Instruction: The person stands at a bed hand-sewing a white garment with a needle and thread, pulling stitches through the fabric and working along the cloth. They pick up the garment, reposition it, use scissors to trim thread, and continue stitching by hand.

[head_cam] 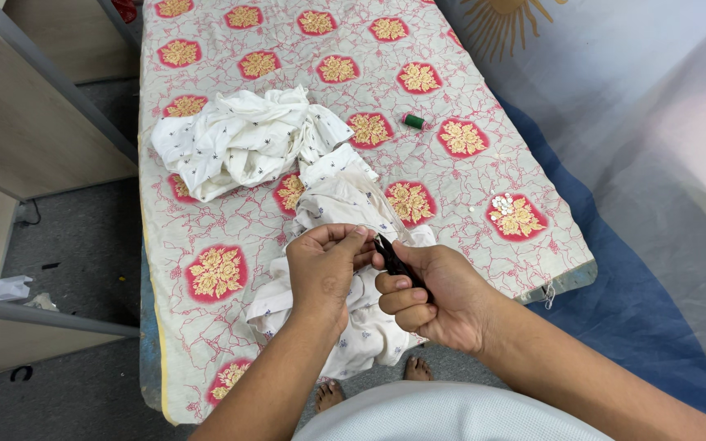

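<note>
Left hand [324, 273] pinches white printed cotton garment [345, 204] taut | right hand [431, 298] grip clenches black slim tool [394, 260], tip at our pinched fold | green thread spool [413, 122] lies apart on worktop [230, 237]

The dark tool [398, 263] in the right hand [435, 298] is mostly covered by the fingers — what kind it is cannot be told. The left hand [324, 265] hides the patch of white cloth [345, 204] it pinches. The little pale pieces [502, 203] on the patterned table [222, 237] are too small to make out — the table's far end is cut off.
</note>
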